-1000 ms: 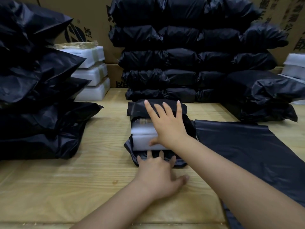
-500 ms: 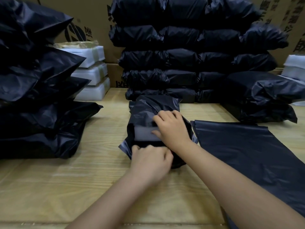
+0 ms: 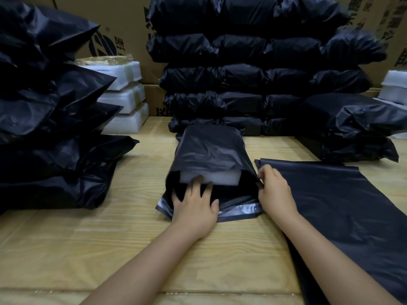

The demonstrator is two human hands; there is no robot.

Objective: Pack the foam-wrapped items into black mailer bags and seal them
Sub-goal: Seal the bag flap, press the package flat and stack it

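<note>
One white foam-wrapped block (image 3: 220,176) now sits almost fully inside the black plastic mailer bag (image 3: 211,150) on the wooden tabletop (image 3: 132,238); a second ago it lay largely uncovered. My left grip (image 3: 195,208), fingers spread, pushes the block inward. My right grip (image 3: 274,190) pinches the bag mouth. Sealing remains.

Pale wooden plank tabletop (image 3: 77,249) with clear grain and seams, spread across the whole foreground. Behind it, stacked brown corrugated cardboard boxes (image 3: 127,18) printed with black logos and characters, closing off the back. Dim, soft light.
</note>
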